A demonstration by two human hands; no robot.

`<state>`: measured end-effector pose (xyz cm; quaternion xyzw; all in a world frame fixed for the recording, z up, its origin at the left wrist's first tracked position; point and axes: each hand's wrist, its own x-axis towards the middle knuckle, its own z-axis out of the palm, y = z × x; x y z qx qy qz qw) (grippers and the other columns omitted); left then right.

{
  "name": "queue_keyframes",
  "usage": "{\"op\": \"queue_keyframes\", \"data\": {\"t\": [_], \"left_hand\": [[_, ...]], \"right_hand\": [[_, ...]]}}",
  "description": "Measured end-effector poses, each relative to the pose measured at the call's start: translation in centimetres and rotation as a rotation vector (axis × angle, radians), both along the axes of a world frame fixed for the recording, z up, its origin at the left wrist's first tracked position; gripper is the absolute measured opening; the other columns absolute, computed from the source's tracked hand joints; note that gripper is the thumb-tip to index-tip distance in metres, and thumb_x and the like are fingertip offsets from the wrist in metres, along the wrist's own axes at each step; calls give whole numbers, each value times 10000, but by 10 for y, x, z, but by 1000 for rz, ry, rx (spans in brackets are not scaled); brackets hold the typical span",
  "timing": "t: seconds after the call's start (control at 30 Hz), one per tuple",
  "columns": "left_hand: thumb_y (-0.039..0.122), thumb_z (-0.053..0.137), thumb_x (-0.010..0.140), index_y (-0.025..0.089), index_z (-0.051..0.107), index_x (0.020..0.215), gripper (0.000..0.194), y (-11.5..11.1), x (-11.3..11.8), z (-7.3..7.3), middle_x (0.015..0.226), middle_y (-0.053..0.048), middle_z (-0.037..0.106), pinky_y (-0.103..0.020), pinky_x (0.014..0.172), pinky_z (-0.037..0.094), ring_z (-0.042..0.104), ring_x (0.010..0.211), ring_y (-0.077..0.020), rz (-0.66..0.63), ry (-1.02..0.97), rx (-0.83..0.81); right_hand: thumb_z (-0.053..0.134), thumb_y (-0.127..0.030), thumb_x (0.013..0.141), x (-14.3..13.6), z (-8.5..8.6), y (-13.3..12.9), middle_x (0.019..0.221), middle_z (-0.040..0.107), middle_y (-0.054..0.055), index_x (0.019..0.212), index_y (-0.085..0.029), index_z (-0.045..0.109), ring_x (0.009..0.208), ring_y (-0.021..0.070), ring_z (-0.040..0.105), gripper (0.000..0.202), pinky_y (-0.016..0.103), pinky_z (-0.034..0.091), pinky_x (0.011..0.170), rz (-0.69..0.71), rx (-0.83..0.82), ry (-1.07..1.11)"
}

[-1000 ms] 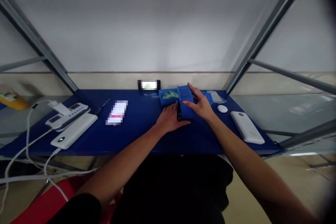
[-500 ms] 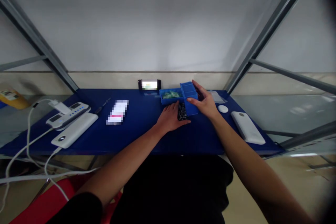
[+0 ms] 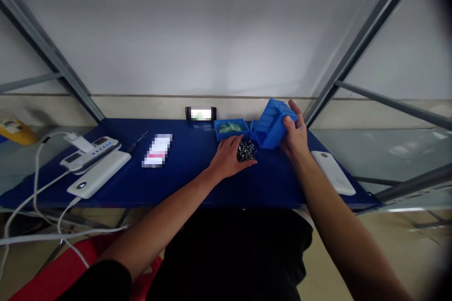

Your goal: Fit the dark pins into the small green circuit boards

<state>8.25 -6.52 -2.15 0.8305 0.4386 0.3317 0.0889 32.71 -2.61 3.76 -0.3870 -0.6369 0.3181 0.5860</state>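
Observation:
My right hand (image 3: 296, 131) grips a blue plastic bin (image 3: 270, 124) by its right end and holds it tilted on its side, its hollow inside showing. Small dark and silvery metal pieces (image 3: 246, 151) lie in a pile on the blue table. Around the left side of this pile curves my left hand (image 3: 229, 156), fingers spread from the thumb and nothing gripped. Just behind it stands another blue bin (image 3: 231, 135) with greenish plastic bags (image 3: 230, 127) inside.
A propped phone (image 3: 201, 113) stands at the back, another phone (image 3: 157, 150) lies left, near a screwdriver (image 3: 137, 142). Far left are a power strip (image 3: 90, 155), a white power bank (image 3: 99, 175) and cables. A second power bank (image 3: 333, 172) lies right on the blue table (image 3: 190, 176).
My right hand has moved right with the bin and turned it, away from the metal pieces, which now show as an open pile. My left hand has barely moved.

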Motion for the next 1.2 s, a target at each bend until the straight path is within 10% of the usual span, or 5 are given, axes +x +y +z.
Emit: {"op": "queue_keyframes", "data": {"t": [0.13, 0.47, 0.83, 1.2], "left_hand": [[769, 662, 873, 251, 357, 1599, 942, -6, -4, 12, 1602, -182, 454, -572, 1238, 374, 421, 1503, -381, -11, -162, 105], [461, 658, 1015, 245, 620, 1367, 415, -7, -30, 56, 1166, -94, 751, -493, 1095, 494, 677, 1157, -288, 45, -28, 477], [233, 723, 918, 205, 743, 1216, 299, 36, -143, 68, 1213, -115, 759, -456, 964, 583, 720, 1089, -318, 469, 263, 121], [108, 672, 870, 223, 738, 1181, 339, 40, -115, 40, 1197, -122, 764, -448, 894, 566, 717, 1090, -333, 355, 427, -45]], "right_hand": [[883, -600, 735, -6, -3, -3, 1428, 643, 61, 1585, -419, 377, 1367, 337, 592, 1006, 510, 586, 1052, 87, -51, 412], [813, -496, 853, -45, -17, -16, 1512, 587, 44, 1591, -425, 388, 1339, 283, 618, 855, 541, 525, 1141, 376, -182, 255], [581, -375, 1024, -29, -29, -1, 1339, 688, 136, 1431, -239, 618, 1280, 336, 605, 431, 577, 467, 1128, -172, 321, -714], [476, -331, 1063, -21, -42, 25, 1192, 710, 144, 1397, -228, 663, 1117, 321, 639, 397, 464, 517, 967, -186, 241, -1069]]}}
